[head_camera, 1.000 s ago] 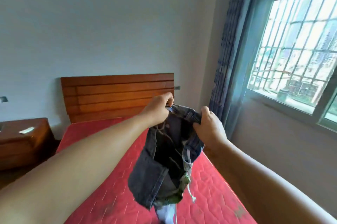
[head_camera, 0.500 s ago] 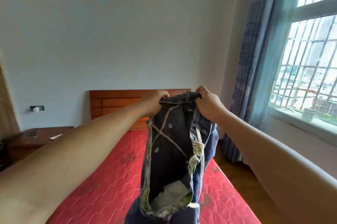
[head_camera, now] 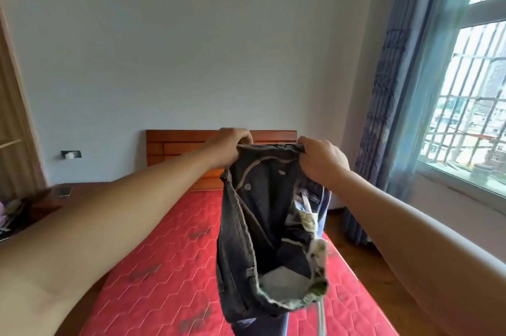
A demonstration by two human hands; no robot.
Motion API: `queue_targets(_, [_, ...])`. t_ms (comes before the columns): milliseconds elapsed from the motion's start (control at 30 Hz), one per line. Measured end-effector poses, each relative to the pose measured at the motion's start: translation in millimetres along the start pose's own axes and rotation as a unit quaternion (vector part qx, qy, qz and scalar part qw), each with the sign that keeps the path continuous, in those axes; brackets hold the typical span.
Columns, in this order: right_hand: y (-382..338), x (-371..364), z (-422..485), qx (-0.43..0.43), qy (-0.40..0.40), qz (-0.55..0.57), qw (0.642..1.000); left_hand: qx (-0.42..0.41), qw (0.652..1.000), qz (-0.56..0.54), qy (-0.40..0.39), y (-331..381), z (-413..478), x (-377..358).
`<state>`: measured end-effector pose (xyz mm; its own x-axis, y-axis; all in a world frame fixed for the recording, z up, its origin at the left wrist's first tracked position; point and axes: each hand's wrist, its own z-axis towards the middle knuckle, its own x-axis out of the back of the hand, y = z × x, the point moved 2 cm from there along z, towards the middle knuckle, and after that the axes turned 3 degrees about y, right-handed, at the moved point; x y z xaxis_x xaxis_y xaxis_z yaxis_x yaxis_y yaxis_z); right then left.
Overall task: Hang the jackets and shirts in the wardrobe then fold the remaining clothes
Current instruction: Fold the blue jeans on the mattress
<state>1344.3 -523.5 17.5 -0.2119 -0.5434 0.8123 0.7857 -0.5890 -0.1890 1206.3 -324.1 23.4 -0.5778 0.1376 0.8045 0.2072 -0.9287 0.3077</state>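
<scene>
Since the earlier frame the left hand (head_camera: pixel 230 147) and right hand (head_camera: pixel 321 162) have drawn wider apart, pulling the waistband level. Two hands, each pinching one waistband corner with curled fingers, hold one pair of jeans (head_camera: pixel 260 231) hanging above one red bed (head_camera: pixel 164 267).

Bright daylight from white-framed barred window (head_camera: pixel 465 105) at right — slightly overexposed | soft shadows | wide-angle bending at edges — mild blur
</scene>
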Motion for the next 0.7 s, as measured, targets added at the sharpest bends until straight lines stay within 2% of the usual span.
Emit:
queue_targets(100, [0, 0, 6, -0.04, 0.009, 0.098, 0.994, -0.007, 0.998, 0.021, -0.061, -33, -29, -36])
queue_targets(200, [15, 1, 17, -0.065, 0.022, 0.158, 0.985, 0.056, 0.992, 0.04, -0.108, -75, -60, -63])
queue_targets(333, [41, 10, 23, -0.08, 0.039, 0.088, 0.992, 0.148, 0.987, 0.015, -0.068, -112, -73, -61])
queue_targets(400, [43, 8, 21, -0.069, 0.001, 0.038, 0.997, 0.17, 0.985, -0.008, -0.028, -115, -66, -56])
queue_targets(567, [42, -11, 17, -0.032, -0.154, 0.004, 0.988, 0.25, 0.965, -0.073, 0.023, -104, -44, -50])
queue_targets(700, [36, -32, 3, 0.016, -0.219, -0.033, 0.975, 0.253, 0.963, -0.09, 0.006, -96, -37, -44])
